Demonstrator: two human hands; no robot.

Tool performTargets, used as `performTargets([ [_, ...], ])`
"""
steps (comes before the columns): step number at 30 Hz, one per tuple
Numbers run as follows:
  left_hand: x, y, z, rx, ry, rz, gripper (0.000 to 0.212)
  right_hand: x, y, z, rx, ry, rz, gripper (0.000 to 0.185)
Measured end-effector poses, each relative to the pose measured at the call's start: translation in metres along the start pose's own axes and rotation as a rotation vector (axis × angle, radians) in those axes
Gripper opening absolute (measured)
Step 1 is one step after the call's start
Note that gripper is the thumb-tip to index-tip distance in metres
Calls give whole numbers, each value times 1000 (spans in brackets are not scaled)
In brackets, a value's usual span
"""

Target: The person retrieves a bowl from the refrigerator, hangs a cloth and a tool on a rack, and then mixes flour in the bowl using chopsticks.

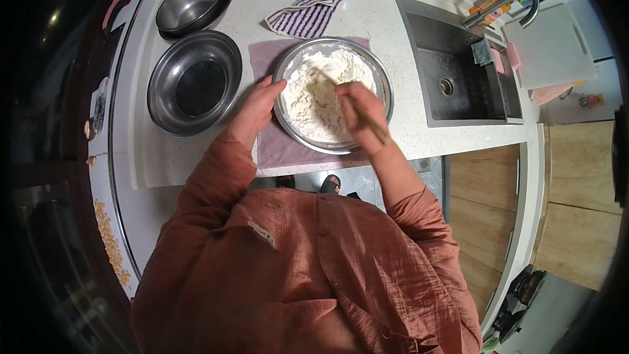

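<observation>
A round metal bowl (389, 83) in front of me holds a clumpy mass of white flour (314, 120). It rests on a mauve cloth (280, 150) spread over the counter. My left hand (259, 108) grips the bowl's left rim, thumb over the edge. Wooden chopsticks (366, 117), blurred, are held in my right hand (361, 108) above the bowl's right half. Their far ends reach into the flour near the middle; whether there is one stick or a pair is hard to tell.
Left of the bowl sit a wide metal basin (196, 83) and stacked metal bowls (191, 5). A purple-striped cloth (307, 14) lies behind. To the right is a sink (457, 78) with a faucet (496, 10). A white cutting board (550, 49) stands farther right.
</observation>
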State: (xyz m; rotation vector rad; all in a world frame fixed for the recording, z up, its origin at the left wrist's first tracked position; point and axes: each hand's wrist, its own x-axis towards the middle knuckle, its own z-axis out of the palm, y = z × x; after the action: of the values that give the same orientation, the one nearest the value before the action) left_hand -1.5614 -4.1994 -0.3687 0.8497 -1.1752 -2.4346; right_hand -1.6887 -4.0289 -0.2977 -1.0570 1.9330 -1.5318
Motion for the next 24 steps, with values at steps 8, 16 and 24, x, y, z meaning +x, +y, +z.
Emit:
performTargets([
  [8,-28,-9,10,323,89,104,40,-11,33,-25,-214,258,-202,8],
  [16,5,-1,11,216,148,173,41,-49,-15,-10,-109,-59,-93,8],
  [24,5,-10,6,285,93,118,37,-25,20,-47,-210,275,-121,9],
])
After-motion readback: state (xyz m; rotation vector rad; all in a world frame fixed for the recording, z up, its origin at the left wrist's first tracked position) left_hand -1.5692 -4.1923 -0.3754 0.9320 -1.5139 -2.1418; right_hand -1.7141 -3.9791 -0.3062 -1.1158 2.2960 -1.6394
